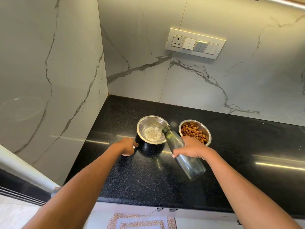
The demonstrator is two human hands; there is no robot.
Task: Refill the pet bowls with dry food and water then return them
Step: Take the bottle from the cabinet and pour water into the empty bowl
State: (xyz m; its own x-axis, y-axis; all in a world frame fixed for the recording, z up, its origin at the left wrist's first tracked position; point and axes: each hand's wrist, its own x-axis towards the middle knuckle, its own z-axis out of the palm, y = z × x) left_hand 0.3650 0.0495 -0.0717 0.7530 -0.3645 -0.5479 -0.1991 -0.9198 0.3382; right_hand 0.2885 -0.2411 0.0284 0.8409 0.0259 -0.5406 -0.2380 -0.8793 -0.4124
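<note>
Two metal bowls stand side by side on the black speckled desk (132, 179), near the corner where the marble-patterned walls (214, 83) meet. The left bowl (148, 122) has a dark outer wall and a shiny inside, with a shallow pool of clear water (152, 134) at the bottom. The right bowl (209, 135) is filled with brown dry food (192, 130). The two bowls stand close but apart.

The right hand (194, 149) has its fingers wrapped round the middle of a clear greyish bottle (191, 165). The bottle is tilted, base towards the person, its open mouth just over the near right rim of the water bowl.

The left hand (127, 147) rests low at the desk just left of the water bowl, its tip touching the bowl's dark side. The fingers look partly curled; I cannot tell whether they hold anything.

A switch plate (195, 43) with a socket sits on the back wall. A patterned mat (142, 222) lies on the floor below the desk edge.
</note>
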